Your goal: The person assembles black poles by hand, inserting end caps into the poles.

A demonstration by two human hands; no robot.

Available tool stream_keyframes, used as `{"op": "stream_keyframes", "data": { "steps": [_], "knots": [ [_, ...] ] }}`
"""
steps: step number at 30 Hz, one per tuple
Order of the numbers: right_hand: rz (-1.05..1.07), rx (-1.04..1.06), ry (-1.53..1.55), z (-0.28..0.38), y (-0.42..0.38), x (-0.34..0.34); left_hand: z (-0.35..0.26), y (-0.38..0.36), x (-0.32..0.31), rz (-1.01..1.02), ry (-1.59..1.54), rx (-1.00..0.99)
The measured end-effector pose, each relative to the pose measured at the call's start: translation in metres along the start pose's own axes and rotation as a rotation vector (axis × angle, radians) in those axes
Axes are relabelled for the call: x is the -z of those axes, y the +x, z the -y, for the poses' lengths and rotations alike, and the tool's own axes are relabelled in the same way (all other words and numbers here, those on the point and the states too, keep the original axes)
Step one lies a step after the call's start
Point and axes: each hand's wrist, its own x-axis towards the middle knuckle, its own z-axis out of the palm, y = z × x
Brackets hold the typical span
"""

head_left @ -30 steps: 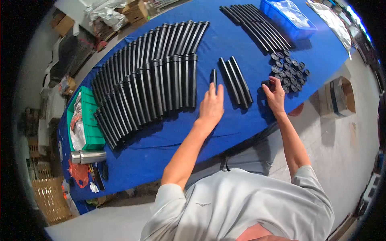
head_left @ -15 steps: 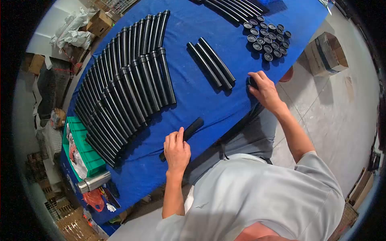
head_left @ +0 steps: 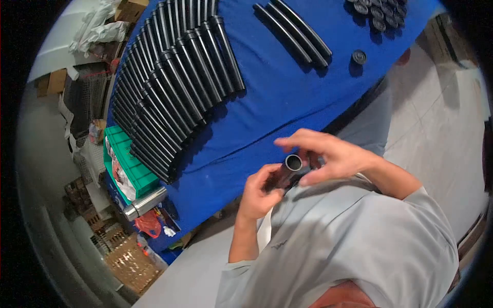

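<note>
My left hand (head_left: 259,192) is wrapped round a black tube (head_left: 294,162), held in front of my shirt with its open round end turned up toward me. Close beside that end is my right hand (head_left: 334,156), its thumb and fingers spread apart; some of its fingertips are behind the tube or in shadow. A single black round cap (head_left: 359,57) lies by itself on the blue cloth (head_left: 231,138). Further off, a cluster of similar caps (head_left: 379,23) lies at the table's far side, and three loose black tubes (head_left: 295,33) rest side by side.
Long rows of black tubes with collared ends (head_left: 179,77) fan across the left of the table. At the left edge stand a green crate (head_left: 134,159), a metal flask (head_left: 145,204) and a red plastic bag (head_left: 148,224). Boxes and wire baskets crowd the floor on the left.
My left hand has picked the tube up from the cloth and turned its end upward. My right hand has left a cap on the table and come over to the tube. The view has shifted.
</note>
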Motion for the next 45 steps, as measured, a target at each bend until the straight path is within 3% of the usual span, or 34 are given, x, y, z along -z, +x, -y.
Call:
{"op": "stream_keyframes", "data": {
  "steps": [2,4,5,8,14,17,20,23,26,27,30,31,34,35,38,42,43,45],
  "knots": [
    [-0.004,0.136,0.057,-0.013,0.008,-0.017,0.007,-0.002,-0.008,0.074,-0.150,0.097],
    [-0.015,0.312,0.097,-0.034,0.017,-0.028,0.017,-0.003,-0.014,0.056,-0.276,0.063],
    [-0.028,0.183,0.260,-0.036,0.014,-0.034,0.022,-0.003,-0.014,0.045,-0.342,0.035],
    [-0.053,0.039,0.253,-0.040,0.008,-0.037,0.035,-0.012,-0.002,0.040,-0.206,0.054],
    [-0.071,0.045,0.574,-0.036,0.006,-0.042,0.039,-0.024,0.007,0.125,-0.405,0.128],
    [0.070,-0.069,0.542,-0.032,0.003,-0.032,0.031,-0.022,0.004,0.112,-0.416,0.158],
    [-0.018,0.072,0.306,-0.036,0.002,-0.033,0.030,-0.020,-0.001,0.066,-0.433,0.149],
    [-0.095,0.123,0.106,-0.034,0.003,-0.033,0.023,-0.019,-0.004,0.092,-0.172,0.114],
    [-0.295,0.247,-0.059,-0.032,0.007,-0.036,0.020,-0.013,-0.010,-0.134,-0.354,-0.138],
    [-0.194,0.163,-0.087,-0.034,0.006,-0.033,0.016,-0.003,-0.009,-0.172,-0.522,-0.326],
    [-0.158,0.164,0.142,-0.032,0.005,-0.036,-0.002,0.008,-0.011,-0.359,-0.890,-0.359],
    [-0.148,0.165,0.217,-0.031,0.006,-0.036,0.011,0.008,-0.001,-0.257,-0.867,-0.332],
    [-0.176,0.346,0.013,-0.034,0.014,-0.024,0.039,0.007,-0.001,-0.213,-1.140,-0.093],
    [-0.211,0.355,0.104,-0.036,0.016,-0.027,0.043,0.008,-0.008,-0.313,-1.183,0.024],
    [-0.241,0.323,-0.017,-0.026,0.017,-0.021,0.029,0.011,-0.023,-0.233,-1.089,0.166],
    [-0.352,0.305,-0.128,-0.028,0.019,-0.018,0.046,-0.006,-0.005,-0.372,-0.320,0.078],
    [-0.359,0.297,-0.135,-0.027,0.019,-0.018,0.043,-0.007,-0.008,-0.476,-0.199,-0.091],
    [-0.375,0.293,-0.146,-0.027,0.019,-0.018,0.023,0.008,-0.014,-0.641,0.387,-0.380]
  ]
}}
